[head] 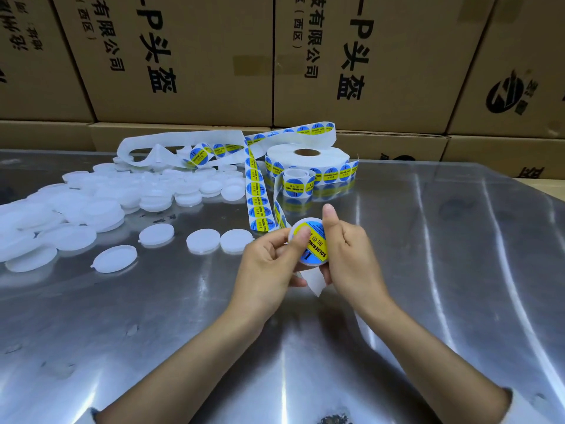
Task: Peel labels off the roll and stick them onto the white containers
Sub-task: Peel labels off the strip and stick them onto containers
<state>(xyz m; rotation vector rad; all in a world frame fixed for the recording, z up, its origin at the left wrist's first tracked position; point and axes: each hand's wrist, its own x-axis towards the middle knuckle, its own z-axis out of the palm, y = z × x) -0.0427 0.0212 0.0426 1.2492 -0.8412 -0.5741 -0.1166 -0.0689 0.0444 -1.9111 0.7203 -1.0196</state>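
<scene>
Both hands hold one round white container (308,261) above the metal table. A blue and yellow label (316,244) lies on its top face. My left hand (269,264) grips the container from the left, its thumb pressing on the label. My right hand (348,249) grips it from the right, thumb raised at the far rim. A strip of white backing paper (315,281) hangs below the container. The label roll (308,162) stands behind, with a strip of labels (258,197) trailing toward my hands. Several bare white containers (203,240) lie to the left.
A large pile of white containers (91,203) covers the table's left side. Empty backing tape (159,148) loops behind the pile, and one labelled container (198,154) rests there. Stacked cardboard boxes (189,56) wall off the far edge. The steel table (428,270) is bare on the right.
</scene>
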